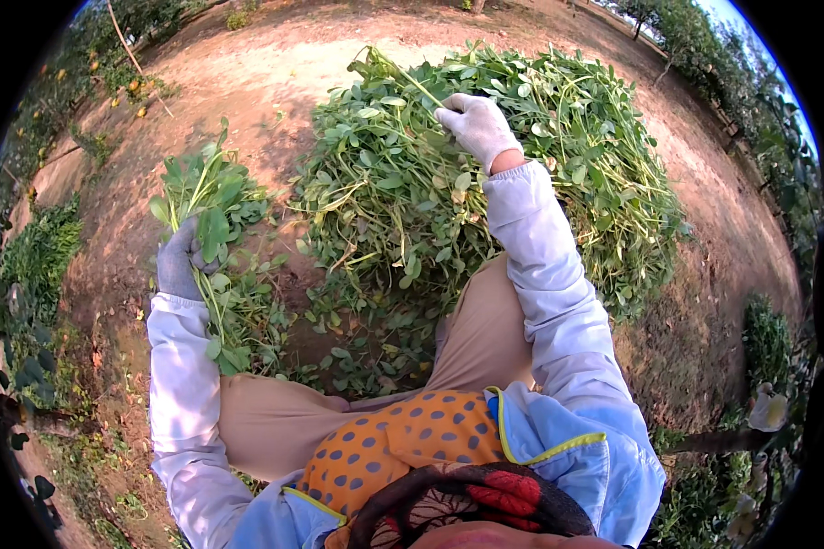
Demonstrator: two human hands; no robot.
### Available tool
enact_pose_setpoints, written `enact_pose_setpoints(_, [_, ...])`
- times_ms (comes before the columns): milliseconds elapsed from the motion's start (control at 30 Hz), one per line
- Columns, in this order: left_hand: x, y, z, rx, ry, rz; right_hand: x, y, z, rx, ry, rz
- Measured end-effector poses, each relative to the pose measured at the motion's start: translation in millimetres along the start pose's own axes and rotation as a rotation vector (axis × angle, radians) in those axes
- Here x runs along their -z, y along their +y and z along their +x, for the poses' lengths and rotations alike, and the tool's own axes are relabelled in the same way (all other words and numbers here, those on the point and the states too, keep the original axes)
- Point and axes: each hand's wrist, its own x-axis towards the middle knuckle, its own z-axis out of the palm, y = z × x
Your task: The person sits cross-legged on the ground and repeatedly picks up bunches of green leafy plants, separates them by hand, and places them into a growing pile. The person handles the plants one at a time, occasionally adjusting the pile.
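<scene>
My left hand point(183, 260), in a grey glove, is closed around a bunch of leafy green stems point(214, 194). Leaves stick out above the fist, and more stems trail below it beside my knee. Farther forward and to the right, my right hand point(480, 130) wears a whitish glove. Its fingers pinch a leafy green stalk point(414, 82), which slants up and left over a big heap of cut leafy plants point(577, 174). The heap lies in front of me, a tangle of green leaves and pale, partly yellowed stems.
Loose leaves and stems point(366, 352) lie on the ground between my bent legs and the heap. Bare reddish soil point(275, 73) stretches beyond. Trees with orange fruit point(135, 87) stand at the far left, and more trees point(705, 55) line the right.
</scene>
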Motion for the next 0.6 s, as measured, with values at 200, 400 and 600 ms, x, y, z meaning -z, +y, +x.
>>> enact_pose_setpoints(200, [-63,2,-28,0.024,0.026,-0.051,-55,-66,-43,0.051,-0.413,0.713])
enact_pose_setpoints(400, [-72,-34,-22,0.121,-0.365,-0.049,-128,-106,-69,0.260,-0.421,0.892])
enact_pose_setpoints(600, [-67,-56,-20,0.154,-0.304,-0.059,-121,-125,-69,0.191,-0.480,0.947])
